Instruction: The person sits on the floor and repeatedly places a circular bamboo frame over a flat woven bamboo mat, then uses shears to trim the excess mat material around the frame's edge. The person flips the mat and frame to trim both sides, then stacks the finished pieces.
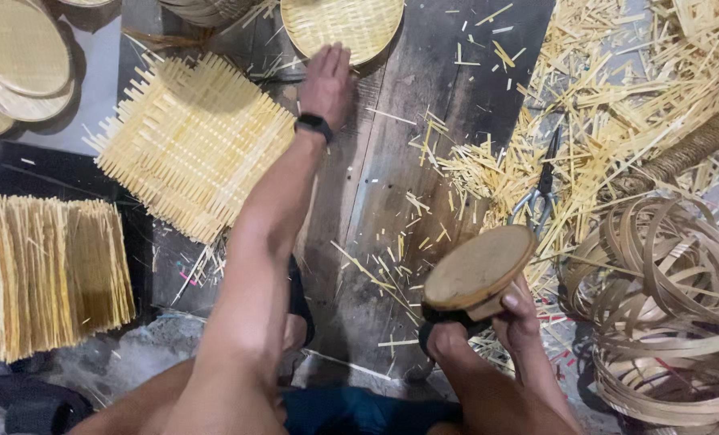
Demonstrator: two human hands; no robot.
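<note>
The round wooden disc (479, 267) sits low and right of centre, gripped at its near edge by the right hand (519, 318), fingers curled around the rim. It is tilted, its flat face turned up and toward the left, its long axis running from near-left up to far-right. Just beyond its far-right edge lie scissors (541, 193), handles toward the disc, blades pointing far. The left hand (326, 80) is stretched far out, fingers straight and together, palm down, its tips touching the near rim of a round woven tray (343, 26) at the far edge. A black wristband (314, 126) circles that wrist. Left of the arm lies a square woven mat (190, 141), turned diagonally, loose strip ends bristling on all sides. Farther left, nearer, stands a stack of mats (45, 274). Dark floor planks (392, 161) between arm and disc are the barest stretch, only sprinkled with offcuts. To the right, a heap of bamboo slivers (617, 105) and coiled bamboo hoops (665, 298) crowd in.
</note>
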